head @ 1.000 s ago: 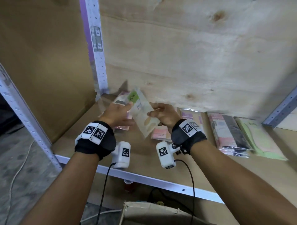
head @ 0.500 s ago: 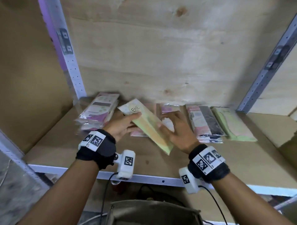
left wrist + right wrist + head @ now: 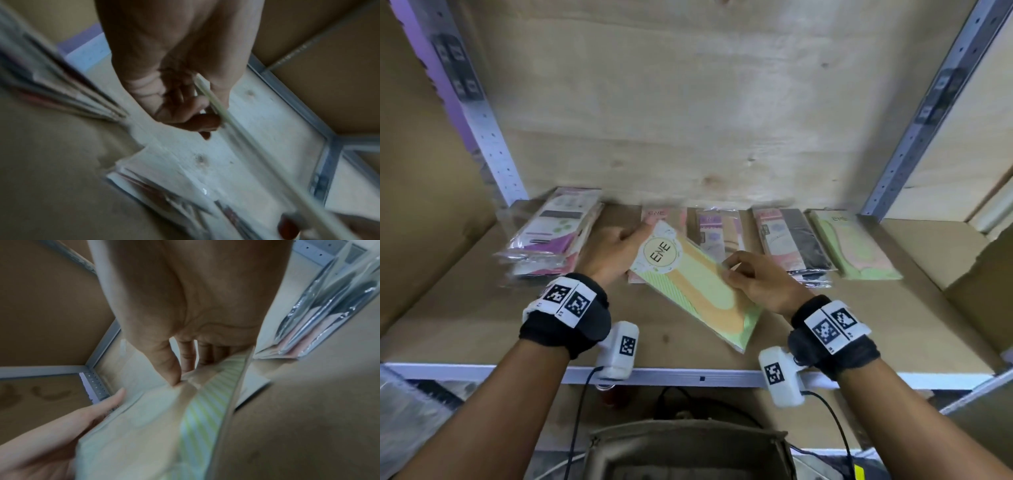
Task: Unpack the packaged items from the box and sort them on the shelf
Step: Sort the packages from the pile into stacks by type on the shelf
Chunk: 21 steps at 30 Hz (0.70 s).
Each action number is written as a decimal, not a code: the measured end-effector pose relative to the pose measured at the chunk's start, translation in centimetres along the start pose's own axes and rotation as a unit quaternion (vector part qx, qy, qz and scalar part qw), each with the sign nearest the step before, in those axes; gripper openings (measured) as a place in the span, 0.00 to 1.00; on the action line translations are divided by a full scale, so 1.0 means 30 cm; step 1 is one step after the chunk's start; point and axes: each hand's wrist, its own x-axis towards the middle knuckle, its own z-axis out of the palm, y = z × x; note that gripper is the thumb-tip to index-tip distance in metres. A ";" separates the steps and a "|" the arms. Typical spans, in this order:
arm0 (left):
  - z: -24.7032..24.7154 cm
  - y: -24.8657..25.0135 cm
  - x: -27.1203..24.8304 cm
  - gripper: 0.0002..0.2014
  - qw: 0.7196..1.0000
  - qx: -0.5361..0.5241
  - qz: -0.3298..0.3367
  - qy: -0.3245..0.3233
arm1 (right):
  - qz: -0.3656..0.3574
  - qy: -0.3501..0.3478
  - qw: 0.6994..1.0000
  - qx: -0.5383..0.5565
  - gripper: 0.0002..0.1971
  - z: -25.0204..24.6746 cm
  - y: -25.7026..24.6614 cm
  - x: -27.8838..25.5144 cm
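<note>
Green-and-orange striped packet (image 3: 690, 286), "ENE" label, held flat and slantwise just above shelf board (image 3: 893, 329), in front of back row of stacks. Left hand (image 3: 609, 255) pinches labelled far corner; right hand (image 3: 758, 279) pinches right edge, thumb on top. Step in hand, likely: sorting this packet. Next move calls for carrying it right to matching green stack (image 3: 854, 248) and squaring it on top. Purple stack (image 3: 551, 236) lies far left.

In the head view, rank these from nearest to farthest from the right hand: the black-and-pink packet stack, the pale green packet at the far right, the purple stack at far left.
From the right hand:
1. Black-and-pink packet stack, just behind it, slightly right.
2. Pale green packet, further right, by the upright.
3. Purple stack, far left, beyond the left hand.
</note>
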 end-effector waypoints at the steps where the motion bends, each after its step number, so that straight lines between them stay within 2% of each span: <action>1: 0.003 -0.007 0.000 0.33 0.998 0.050 0.023 -0.007 | -0.006 -0.002 1.000 0.002 0.10 0.002 0.002 -0.004; 2: 0.009 -0.011 -0.003 0.31 0.997 0.061 0.035 -0.014 | -0.010 -0.004 1.000 0.005 0.09 0.003 0.004 -0.007; 4: 0.016 -0.022 -0.001 0.29 0.999 0.004 0.036 -0.037 | -0.022 -0.013 0.999 0.036 0.06 0.000 0.006 -0.009; 6: 0.021 -0.024 -0.004 0.31 0.996 -0.086 0.009 -0.036 | -0.034 -0.024 0.995 0.091 0.03 -0.006 0.003 -0.008; 8: 0.021 -0.010 -0.018 0.31 0.991 -0.132 -0.022 -0.021 | -0.033 -0.018 0.992 0.122 0.03 -0.017 0.001 -0.006; 11: 0.006 0.013 -0.028 0.28 0.964 -0.257 -0.055 -0.034 | -0.013 0.007 0.989 0.150 0.03 -0.022 0.008 0.001; 13: 0.005 0.031 -0.039 0.34 0.945 -0.313 -0.087 -0.050 | 0.013 0.033 0.980 0.198 0.04 -0.015 0.009 0.007; 15: 0.042 0.043 -0.054 0.36 0.956 -0.263 -0.101 -0.076 | 0.032 0.058 0.969 0.239 0.07 0.003 0.004 0.017; 17: 0.102 0.054 -0.080 0.36 0.976 -0.167 -0.105 -0.088 | 0.042 0.082 0.960 0.264 0.09 0.028 -0.005 0.028; 19: 0.155 0.060 -0.096 0.37 0.993 -0.053 -0.084 -0.056 | 0.042 0.102 0.944 0.312 0.11 0.059 -0.019 0.036; 21: 0.189 0.062 -0.108 0.33 0.999 0.021 -0.031 0.017 | 0.040 0.129 0.944 0.300 0.13 0.085 -0.034 0.042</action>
